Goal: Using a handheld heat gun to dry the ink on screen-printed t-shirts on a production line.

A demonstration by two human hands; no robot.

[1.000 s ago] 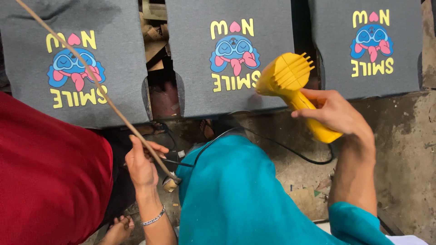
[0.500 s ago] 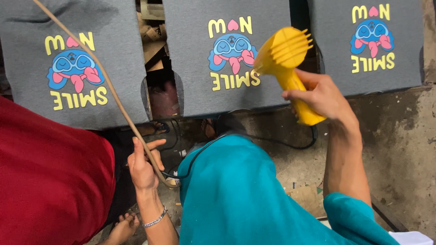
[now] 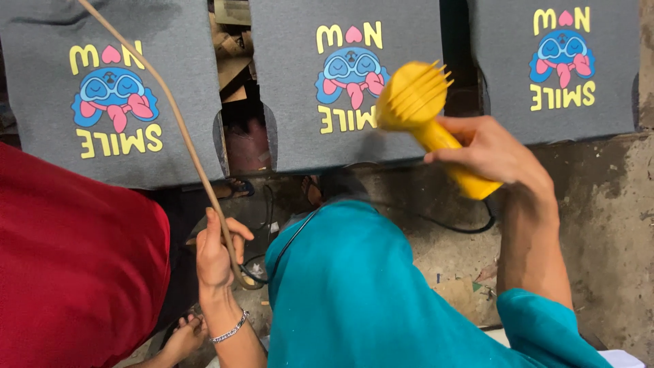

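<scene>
My right hand [image 3: 497, 153] grips the handle of a yellow hand-held blower [image 3: 415, 102], whose slotted nozzle hovers over the lower right of the middle grey printed shirt [image 3: 293, 95]. My left hand [image 3: 214, 255], with a silver bracelet at the wrist, is closed around a tan cord [image 3: 184, 136] that runs up to the top left across the left grey shirt [image 3: 41, 88]. A third grey shirt [image 3: 497, 68] lies at the top right. All three carry a blue, pink and yellow cartoon print. My teal garment [image 3: 354, 293] fills the lower middle.
Red cloth [image 3: 68, 259] covers the lower left, with a bare foot [image 3: 180, 337] below it. A black cable [image 3: 463, 228] trails over the rough concrete floor [image 3: 606, 218]. Cardboard scraps [image 3: 231, 61] show in the gap between the left and middle shirts.
My right hand has swung the yellow blower left, from beside the middle shirt's right edge to over its print. My left hand stays on the tan cord.
</scene>
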